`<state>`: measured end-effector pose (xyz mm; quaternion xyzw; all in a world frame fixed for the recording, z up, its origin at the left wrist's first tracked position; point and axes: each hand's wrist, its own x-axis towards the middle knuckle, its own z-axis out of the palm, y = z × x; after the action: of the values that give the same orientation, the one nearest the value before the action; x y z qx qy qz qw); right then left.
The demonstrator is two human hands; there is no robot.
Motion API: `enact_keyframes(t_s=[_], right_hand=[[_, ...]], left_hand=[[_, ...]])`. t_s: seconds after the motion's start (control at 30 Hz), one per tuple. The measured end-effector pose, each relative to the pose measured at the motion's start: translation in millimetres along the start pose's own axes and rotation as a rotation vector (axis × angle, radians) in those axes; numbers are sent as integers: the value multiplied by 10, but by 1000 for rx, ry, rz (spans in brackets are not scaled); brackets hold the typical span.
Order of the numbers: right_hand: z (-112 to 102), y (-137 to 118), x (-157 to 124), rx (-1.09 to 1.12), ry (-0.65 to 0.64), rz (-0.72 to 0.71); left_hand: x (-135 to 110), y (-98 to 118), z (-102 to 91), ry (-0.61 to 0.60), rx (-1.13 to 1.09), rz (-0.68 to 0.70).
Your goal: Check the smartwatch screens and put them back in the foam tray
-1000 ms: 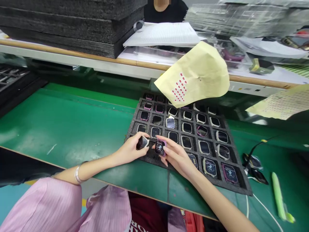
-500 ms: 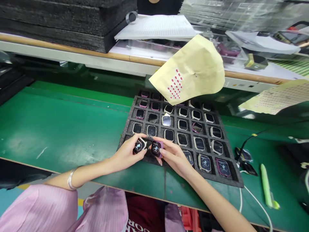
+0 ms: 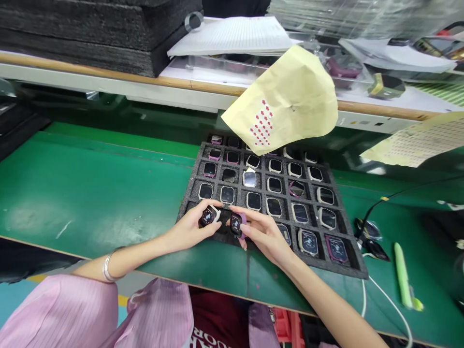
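Note:
My left hand (image 3: pixel 192 223) grips a white-cased smartwatch (image 3: pixel 209 216) between thumb and fingers, its dark screen lit with a dial. Just right of it, my right hand (image 3: pixel 259 229) pinches a purple smartwatch (image 3: pixel 237 224), also with a lit face. Both are held above the front row of a black foam tray (image 3: pixel 357 258) with square pockets. Many watches lie in the pockets, such as a purple one (image 3: pixel 337 248) and a pale one (image 3: pixel 308 241) at the front right, both with screens showing a display. The fingers partly cover the front-left pockets.
A yellow paper with red arrow stickers (image 3: pixel 286 101) hangs from the shelf over the tray's back. Black foam blocks (image 3: pixel 79 34) and white papers (image 3: pixel 232 36) lie on that shelf. On the green table (image 3: pixel 90 193), a light-green pen-like tool (image 3: pixel 402 275) and white cable (image 3: pixel 393 302) lie at right.
Both hands keep hold of their watches, with the purple watch turned slightly and shifted a little to the right. The whole view has moved slightly; the tray's watches stay in place.

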<state>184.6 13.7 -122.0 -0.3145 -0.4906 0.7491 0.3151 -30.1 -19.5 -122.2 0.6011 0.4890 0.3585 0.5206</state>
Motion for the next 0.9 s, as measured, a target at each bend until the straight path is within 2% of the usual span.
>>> enact_keyframes(t_s=[0.37,0.9], right_hand=[[2,-59,-40,-23,-17,-21],[-34,-45,-40,-63,-16,-19]], left_hand=[[-55,74,-2,6,-42,29],[-51,52,-9,16,-38,20]])
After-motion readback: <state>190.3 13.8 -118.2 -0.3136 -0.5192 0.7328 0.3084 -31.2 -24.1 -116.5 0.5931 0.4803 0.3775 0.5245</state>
